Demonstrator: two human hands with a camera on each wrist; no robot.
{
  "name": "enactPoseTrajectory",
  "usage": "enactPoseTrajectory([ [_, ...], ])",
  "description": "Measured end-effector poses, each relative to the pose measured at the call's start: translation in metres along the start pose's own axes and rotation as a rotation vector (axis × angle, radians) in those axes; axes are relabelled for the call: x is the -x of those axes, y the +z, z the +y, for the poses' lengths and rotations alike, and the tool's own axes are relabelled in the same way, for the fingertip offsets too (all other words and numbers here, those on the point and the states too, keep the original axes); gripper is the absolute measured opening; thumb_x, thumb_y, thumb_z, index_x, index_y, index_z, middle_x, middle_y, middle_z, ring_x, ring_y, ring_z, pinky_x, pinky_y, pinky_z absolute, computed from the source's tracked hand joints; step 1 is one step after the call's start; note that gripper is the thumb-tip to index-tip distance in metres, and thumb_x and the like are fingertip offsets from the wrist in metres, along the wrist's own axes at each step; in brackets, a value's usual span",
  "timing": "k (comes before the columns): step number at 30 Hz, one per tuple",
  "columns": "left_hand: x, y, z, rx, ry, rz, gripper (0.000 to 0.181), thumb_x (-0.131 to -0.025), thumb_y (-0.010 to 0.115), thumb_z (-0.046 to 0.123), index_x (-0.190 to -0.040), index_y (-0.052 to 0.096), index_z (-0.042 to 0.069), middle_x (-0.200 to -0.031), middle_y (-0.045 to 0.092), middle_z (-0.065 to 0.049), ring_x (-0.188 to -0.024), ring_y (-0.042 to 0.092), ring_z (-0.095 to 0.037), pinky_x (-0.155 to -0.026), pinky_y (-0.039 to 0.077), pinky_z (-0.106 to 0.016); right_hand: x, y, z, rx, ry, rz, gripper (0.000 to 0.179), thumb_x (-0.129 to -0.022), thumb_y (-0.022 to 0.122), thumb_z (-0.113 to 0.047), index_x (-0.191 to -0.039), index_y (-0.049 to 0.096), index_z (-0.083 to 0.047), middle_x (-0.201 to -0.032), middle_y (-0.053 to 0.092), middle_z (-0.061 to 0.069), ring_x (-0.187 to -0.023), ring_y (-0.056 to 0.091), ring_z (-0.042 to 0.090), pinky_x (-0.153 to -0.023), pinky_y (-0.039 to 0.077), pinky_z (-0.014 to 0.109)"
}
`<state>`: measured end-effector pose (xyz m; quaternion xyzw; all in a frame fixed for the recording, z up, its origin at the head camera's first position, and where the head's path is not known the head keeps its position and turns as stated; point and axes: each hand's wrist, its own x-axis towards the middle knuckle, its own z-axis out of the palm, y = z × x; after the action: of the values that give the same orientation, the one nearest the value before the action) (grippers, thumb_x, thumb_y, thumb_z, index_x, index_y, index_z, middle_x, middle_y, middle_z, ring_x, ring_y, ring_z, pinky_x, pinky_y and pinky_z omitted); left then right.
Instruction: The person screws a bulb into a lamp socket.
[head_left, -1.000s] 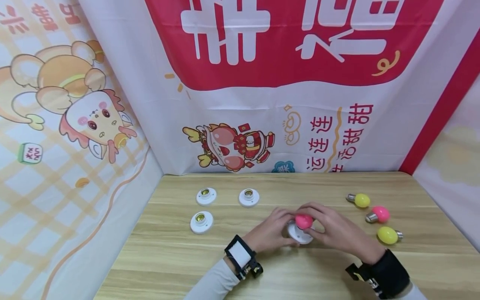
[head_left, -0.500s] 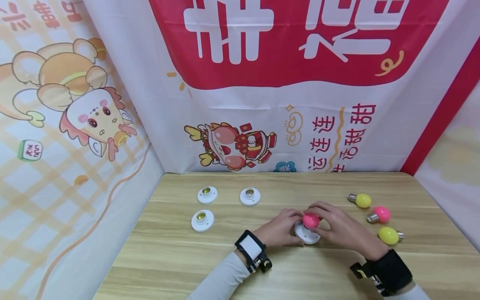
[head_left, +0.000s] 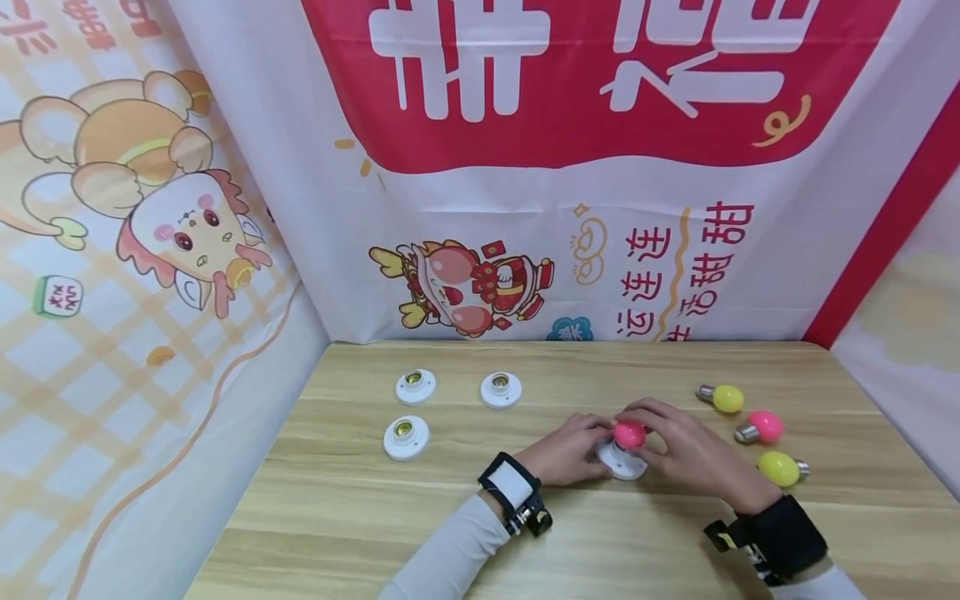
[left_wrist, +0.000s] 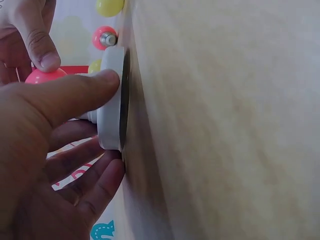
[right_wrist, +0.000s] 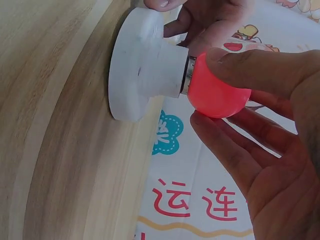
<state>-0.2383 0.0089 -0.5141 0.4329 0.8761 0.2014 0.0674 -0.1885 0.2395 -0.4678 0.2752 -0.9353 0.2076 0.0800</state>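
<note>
A pink light bulb (right_wrist: 217, 95) stands in a round white lamp holder (head_left: 624, 465), with a thin band of its metal screw cap showing above the socket. My right hand (head_left: 693, 454) pinches the bulb's globe between thumb and fingertips. On the other side, my left hand (head_left: 570, 452) grips the holder's base; in the left wrist view the thumb (left_wrist: 102, 82) presses the disc's edge while fingers reach round its far side. That edge sits right at the wooden tabletop (left_wrist: 225, 125).
Several other white lamp holders stand with bare sockets at the back left, including a front one (head_left: 406, 437) and one nearer the middle (head_left: 500, 390). To the right lie a yellow bulb (head_left: 727, 398), another pink bulb (head_left: 765, 426) and a second yellow bulb (head_left: 778, 469). A printed cloth (head_left: 465, 200) hangs behind.
Both hands have shifted slightly to the right, carrying the lamp holder and pink bulb along. The grip of each hand looks much the same, and the other holders and bulbs stay put.
</note>
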Motion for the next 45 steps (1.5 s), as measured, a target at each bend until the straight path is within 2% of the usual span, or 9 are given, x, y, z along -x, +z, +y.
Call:
enactPoseTrajectory([
  [9,-0.008,0.000,0.000,-0.005,-0.017,-0.019,0.060,-0.098,0.079,0.030,-0.151,0.059,0.010,-0.156,0.058,-0.001,-0.138,0.052,-0.015,-0.117,0.044,-0.019,0.000,-0.002,0.001,0.010,0.007,0.015,0.050,-0.084,0.090,-0.008,-0.131,0.073,-0.013,-0.134,0.070,0.009,-0.119,0.070,0.028,-0.097,0.063,0.052],
  [20,-0.009,0.001,-0.002,-0.008,-0.033,-0.025,0.062,-0.099,0.078,0.030,-0.153,0.056,0.011,-0.158,0.055,-0.002,-0.140,0.050,-0.016,-0.119,0.044,-0.021,-0.002,-0.001,0.000,-0.003,0.021,-0.008,0.050,-0.085,0.089,-0.009,-0.132,0.072,-0.012,-0.135,0.068,0.010,-0.122,0.069,0.030,-0.101,0.062,0.055],
  [31,0.001,-0.001,0.000,0.021,-0.022,-0.017,0.058,-0.100,0.076,0.026,-0.152,0.056,0.012,-0.156,0.055,-0.004,-0.148,0.046,-0.017,-0.124,0.041,-0.025,0.000,-0.001,0.003,0.036,0.020,-0.031,0.062,-0.085,0.089,-0.012,-0.142,0.065,-0.013,-0.145,0.063,0.013,-0.131,0.064,0.036,-0.103,0.060,0.058],
  [38,0.008,-0.008,-0.003,0.003,-0.021,-0.008,0.055,-0.101,0.074,0.026,-0.151,0.057,0.010,-0.155,0.056,-0.006,-0.145,0.051,-0.017,-0.122,0.044,-0.025,0.004,-0.008,0.001,0.061,0.035,-0.029,0.064,-0.086,0.087,-0.010,-0.146,0.063,-0.015,-0.150,0.060,0.013,-0.138,0.059,0.037,-0.106,0.058,0.060],
  [41,0.013,-0.012,-0.008,-0.008,-0.025,0.013,0.051,-0.102,0.072,0.027,-0.148,0.060,0.011,-0.152,0.059,-0.004,-0.142,0.055,-0.016,-0.121,0.046,-0.025,0.007,-0.012,0.000,0.065,0.041,-0.014,0.062,-0.086,0.087,-0.009,-0.144,0.064,-0.015,-0.149,0.061,0.013,-0.136,0.060,0.037,-0.105,0.058,0.060],
  [45,0.020,-0.019,-0.014,-0.015,-0.030,0.082,0.040,-0.103,0.071,0.025,-0.140,0.067,0.012,-0.143,0.066,-0.002,-0.136,0.060,-0.014,-0.117,0.049,-0.024,0.011,-0.016,-0.001,0.074,0.033,0.012,0.060,-0.086,0.087,-0.010,-0.142,0.066,-0.014,-0.146,0.063,0.013,-0.133,0.062,0.036,-0.103,0.059,0.059],
])
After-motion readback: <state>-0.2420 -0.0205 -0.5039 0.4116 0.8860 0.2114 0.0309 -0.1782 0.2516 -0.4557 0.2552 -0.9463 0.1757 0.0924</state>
